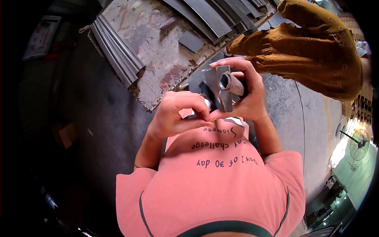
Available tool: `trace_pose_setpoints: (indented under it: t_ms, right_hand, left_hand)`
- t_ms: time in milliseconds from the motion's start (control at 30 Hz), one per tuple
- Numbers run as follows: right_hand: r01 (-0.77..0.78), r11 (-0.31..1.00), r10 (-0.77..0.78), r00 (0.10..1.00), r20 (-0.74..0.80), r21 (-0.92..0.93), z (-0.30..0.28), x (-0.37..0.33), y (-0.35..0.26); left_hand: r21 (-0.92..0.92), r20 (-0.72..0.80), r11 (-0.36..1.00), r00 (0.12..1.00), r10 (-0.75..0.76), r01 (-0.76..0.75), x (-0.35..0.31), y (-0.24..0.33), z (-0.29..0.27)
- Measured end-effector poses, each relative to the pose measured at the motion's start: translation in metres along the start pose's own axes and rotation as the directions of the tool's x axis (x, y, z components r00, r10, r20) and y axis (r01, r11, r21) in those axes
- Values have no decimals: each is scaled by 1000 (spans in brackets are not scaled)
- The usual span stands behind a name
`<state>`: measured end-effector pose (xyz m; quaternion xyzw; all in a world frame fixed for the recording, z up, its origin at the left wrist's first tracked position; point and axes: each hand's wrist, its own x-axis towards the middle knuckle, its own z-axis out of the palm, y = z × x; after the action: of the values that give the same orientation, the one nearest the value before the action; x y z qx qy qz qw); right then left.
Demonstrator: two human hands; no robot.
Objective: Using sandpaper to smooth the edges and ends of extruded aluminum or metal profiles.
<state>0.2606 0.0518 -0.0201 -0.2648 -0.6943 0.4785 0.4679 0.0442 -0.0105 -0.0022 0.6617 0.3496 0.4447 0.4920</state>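
Observation:
My right hand (254, 93) is wrapped round a grey, flat metal piece (225, 93), held in front of my chest. A short, rough-edged tube (235, 84) sits against this piece, its open end facing left, and the same hand's fingers curl behind it. I cannot tell whether tube and piece are joined. Thumb and fingertips of my left hand (175, 112) are pinched together close to my right thumb. Whatever lies between them, if anything, is too small to make out. Something shiny and whitish shows in the gap between the hands, partly hidden.
Long grey metal strips (116, 49) lie on the left of a worn, stained tabletop (136, 23). More metal lengths (209, 17) and a small grey plate (191, 42) lie farther right. A person in mustard-coloured clothing (312, 59) is at the upper right. A fan (359, 144) stands far right.

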Motion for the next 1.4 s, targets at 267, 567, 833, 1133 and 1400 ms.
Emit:
trace_pose_setpoints:
  t_ms: [267,567,833,1133,1400]
  right_hand:
    - [-79,991,67,991,114,107,-7,-6,-5]
    - [-170,956,137,979,151,241,-19,-7,-8]
    - [-121,935,33,966,257,335,-19,13,-12]
    - [2,991,-47,936,-348,-130,-19,-9,-39]
    - [266,791,-403,904,-142,-551,19,-8,-36]
  left_hand:
    - [-542,391,781,916,-94,311,10,-17,4]
    - [-547,-187,819,929,-320,172,-4,-49,10]
    - [-197,66,965,984,-166,176,37,-43,27]
    - [274,-347,958,938,13,89,29,-39,48]
    - [324,-506,931,863,18,170,13,-49,53]
